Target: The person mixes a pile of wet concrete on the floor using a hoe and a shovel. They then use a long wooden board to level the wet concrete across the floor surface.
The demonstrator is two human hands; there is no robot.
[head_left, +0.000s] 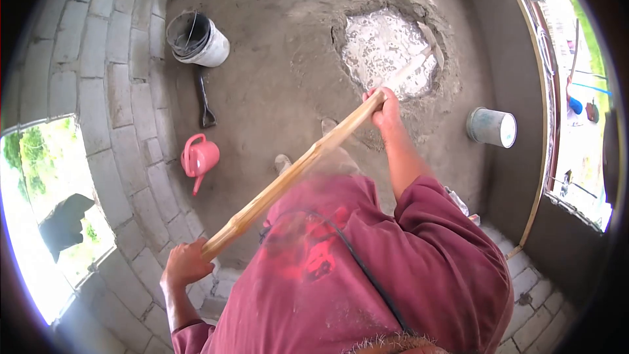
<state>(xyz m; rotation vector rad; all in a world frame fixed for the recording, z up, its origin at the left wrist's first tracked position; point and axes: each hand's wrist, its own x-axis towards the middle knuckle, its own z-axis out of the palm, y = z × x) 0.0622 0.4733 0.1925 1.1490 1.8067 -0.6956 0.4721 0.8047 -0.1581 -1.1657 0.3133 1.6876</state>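
One wooden handle (288,179), grey floor (268,85), block wall (97,59)

A grey concrete-block wall (98,72) with pale mortar joints runs along the left, broken by a bright rectangular window opening (52,206). Smooth grey-brown plaster (481,46) covers the right wall, beside a rough, dusty brown floor (262,46).

Smooth pale wood handle (298,167), matt maroon cloth shirt (367,269), glossy pink plastic watering can (202,157).
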